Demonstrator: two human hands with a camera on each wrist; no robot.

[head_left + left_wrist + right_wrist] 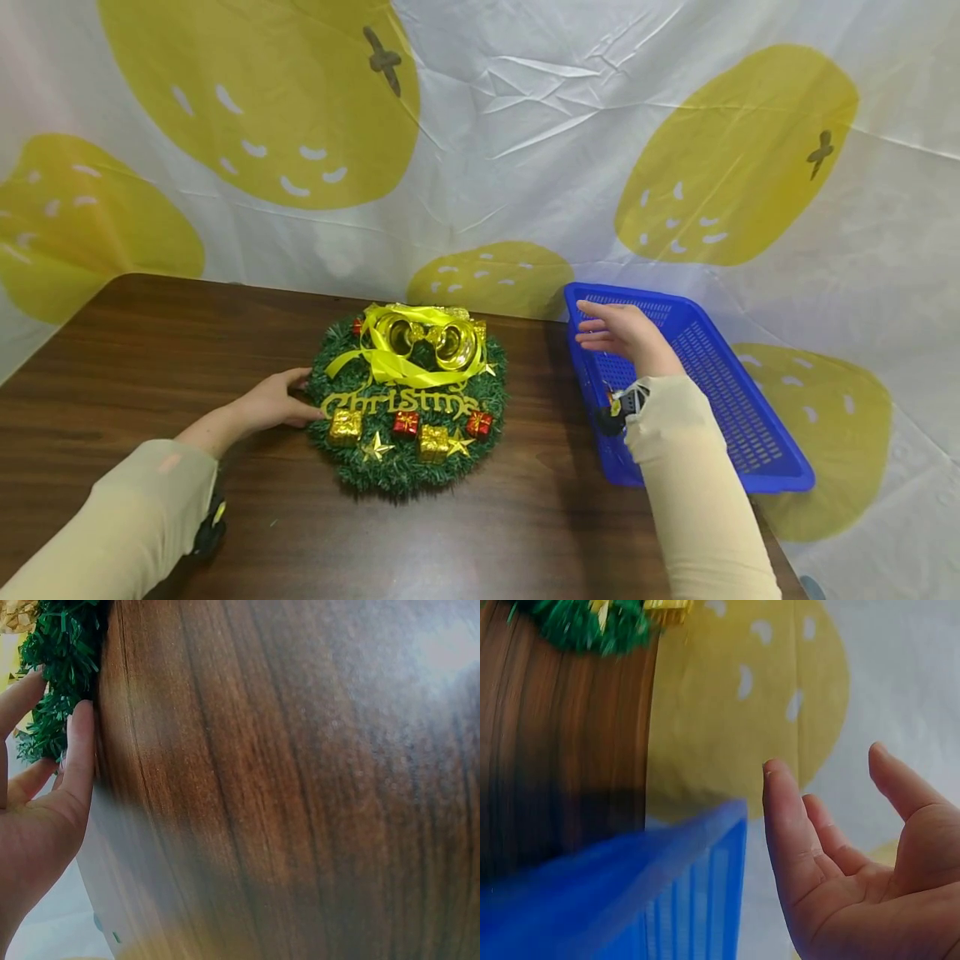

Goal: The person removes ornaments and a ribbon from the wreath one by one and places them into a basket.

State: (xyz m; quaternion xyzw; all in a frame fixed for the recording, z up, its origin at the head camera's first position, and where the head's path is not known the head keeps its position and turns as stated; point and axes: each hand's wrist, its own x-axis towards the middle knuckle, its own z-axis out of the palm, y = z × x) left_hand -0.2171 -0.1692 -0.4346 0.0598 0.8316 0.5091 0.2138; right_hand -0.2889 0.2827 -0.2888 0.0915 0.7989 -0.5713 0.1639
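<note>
A green tinsel Christmas wreath (416,468) lies on the brown wooden table in the head view. It carries gold bells (455,346), yellow ribbon (405,369), gold "Christmas" lettering, small gift boxes and stars. My left hand (273,400) is at its left edge, thumb and fingers holding the green tinsel (67,645) between them; some fingertips are hidden in it. Over the blue plastic basket (731,392) my right hand (626,333) is raised, its fingers extended and nothing held. In the right wrist view that hand (855,892) is apart from the basket rim (667,851).
The basket stands at the table's right side. A white cloth (517,167) with large yellow fruit prints hangs behind the table (187,342). A tiny green bit (273,523) lies near the left forearm.
</note>
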